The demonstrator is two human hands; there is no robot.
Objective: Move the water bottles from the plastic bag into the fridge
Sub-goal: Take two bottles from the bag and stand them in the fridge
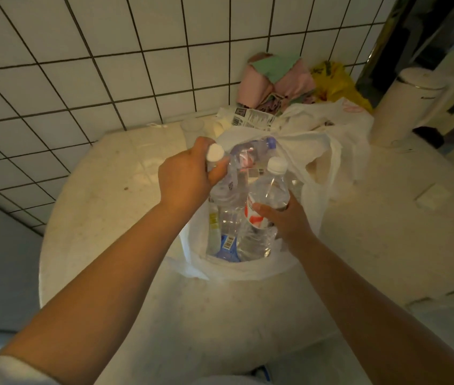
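A white plastic bag (317, 168) stands open on a round pale table (103, 207), holding several clear water bottles. My left hand (184, 173) grips the neck of a white-capped bottle (221, 187) at the bag's left side. My right hand (284, 218) grips the body of a second bottle (268, 190), which has a white cap and a red-and-white label. A blue-capped bottle (256, 148) lies tilted behind them, and a blue-labelled bottle (228, 245) sits low in the bag. No fridge is in view.
A white tiled wall (81, 65) rises behind the table. At the back lie pink and green cloths (275, 76), a yellow bag (334, 81), a printed package (250, 118) and a clear cup (192, 129). A white lidded bin (409, 104) stands at the right.
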